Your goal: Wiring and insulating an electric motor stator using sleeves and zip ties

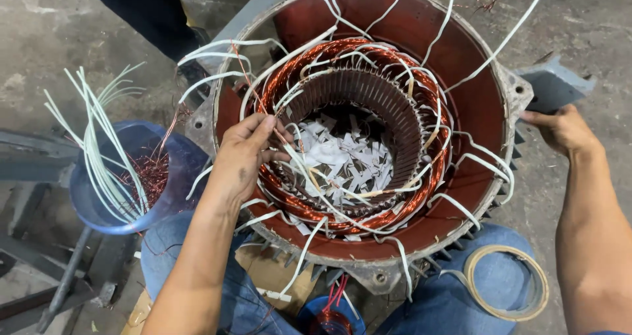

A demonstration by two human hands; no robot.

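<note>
Left hand [247, 152] pinching a thin copper wire [245, 78] at the round red-painted motor stator housing's [474, 104] copper windings [289, 206], right hand [559, 129] curled gripping its outer rim.

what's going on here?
A person sits over a large motor stator housing with red inside walls. The left hand pinches among the copper windings and white insulating sleeves at the near-left edge. The right hand grips the housing's outer rim. A blue bucket of wire scraps stands to the left; a tape roll lies on the knee.
</note>
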